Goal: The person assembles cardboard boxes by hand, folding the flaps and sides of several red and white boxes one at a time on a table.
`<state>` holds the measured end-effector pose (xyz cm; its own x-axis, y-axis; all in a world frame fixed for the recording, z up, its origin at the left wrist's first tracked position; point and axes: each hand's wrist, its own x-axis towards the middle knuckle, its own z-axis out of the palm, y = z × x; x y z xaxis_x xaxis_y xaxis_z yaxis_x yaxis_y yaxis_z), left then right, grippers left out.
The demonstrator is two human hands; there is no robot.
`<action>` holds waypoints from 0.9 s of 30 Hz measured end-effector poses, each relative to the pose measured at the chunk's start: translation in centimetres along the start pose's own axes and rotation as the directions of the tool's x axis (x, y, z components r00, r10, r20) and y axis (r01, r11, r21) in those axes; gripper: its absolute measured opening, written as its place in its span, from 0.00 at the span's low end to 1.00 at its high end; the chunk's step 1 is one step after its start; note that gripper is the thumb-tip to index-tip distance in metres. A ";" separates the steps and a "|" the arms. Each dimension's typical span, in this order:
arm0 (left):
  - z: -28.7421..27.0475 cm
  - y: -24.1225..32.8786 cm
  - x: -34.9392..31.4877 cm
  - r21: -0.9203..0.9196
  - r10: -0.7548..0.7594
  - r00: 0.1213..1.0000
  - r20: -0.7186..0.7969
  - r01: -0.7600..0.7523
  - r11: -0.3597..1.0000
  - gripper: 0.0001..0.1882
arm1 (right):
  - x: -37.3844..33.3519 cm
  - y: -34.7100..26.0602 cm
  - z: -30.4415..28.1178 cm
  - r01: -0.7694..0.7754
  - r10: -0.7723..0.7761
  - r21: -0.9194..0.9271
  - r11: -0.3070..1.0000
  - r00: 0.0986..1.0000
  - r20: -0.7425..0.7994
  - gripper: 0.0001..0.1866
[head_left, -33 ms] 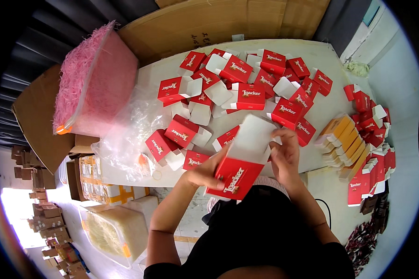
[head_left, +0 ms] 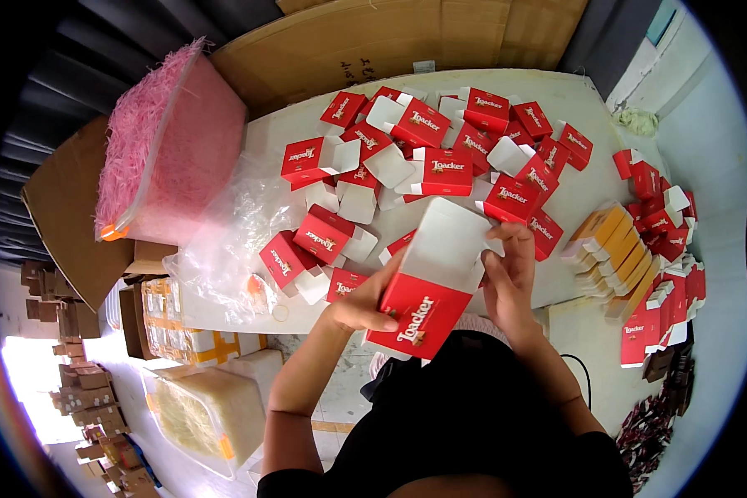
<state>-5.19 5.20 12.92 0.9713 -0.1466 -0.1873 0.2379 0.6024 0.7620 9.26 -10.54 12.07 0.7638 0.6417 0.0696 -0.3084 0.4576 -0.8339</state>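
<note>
Black fabric (head_left: 490,415) fills the bottom of the view, that's the person's own top, and right above it is the red carton (head_left: 427,311) being handled. It's held up at a tilt between both hands, in front of the near table edge, with its white flap (head_left: 450,228) standing open toward the pile. The left hand (head_left: 365,307) has a proper grip on the carton's left side, thumb across the printed red face. The right hand (head_left: 510,274) has its fingertips curled at the flap's right edge (pinching it or just touching, honestly can't tell).

Past that, a few loose red boxes (head_left: 324,232) lie on the white table (head_left: 585,187), flaps open, with a crumpled clear plastic bag (head_left: 224,241) spread out to their left. Off to the right there's a stack of yellow-and-white packs (head_left: 614,257) with more red cartons (head_left: 660,220) just beyond. Further back is the main heap of red boxes (head_left: 448,170), all jumbled together. At the far left sits a clear tub (head_left: 203,137) heaped with pink shreds (head_left: 133,133), and a big cardboard panel (head_left: 440,41) stands behind the table.
</note>
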 end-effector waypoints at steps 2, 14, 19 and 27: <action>-0.1 -0.1 0.2 0.033 0.094 0.994 -0.048 -0.093 0.995 0.61 | 0.1 0.6 0.2 -0.062 0.059 -0.090 0.994 0.998 -0.035 0.24; 2.1 0.6 1.8 0.623 0.364 0.925 -0.113 -0.219 0.751 0.26 | -1.1 -0.7 0.5 -0.472 0.449 0.171 0.865 0.880 0.156 0.20; 1.7 -0.8 2.0 0.462 0.399 0.882 -0.251 -0.253 0.850 0.25 | -0.8 -1.5 0.1 -0.280 0.360 -0.284 0.917 0.888 0.285 0.20; 3.0 0.1 2.2 0.545 0.312 0.914 -0.260 -0.127 0.828 0.30 | -0.6 -3.3 -0.7 -0.284 0.379 -0.299 0.911 0.862 0.337 0.12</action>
<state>-2.99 2.57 14.45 0.9614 0.2582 -0.0950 0.0740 0.0898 0.9932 10.16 -12.87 14.38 0.3498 0.9341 -0.0716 -0.3279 0.0505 -0.9434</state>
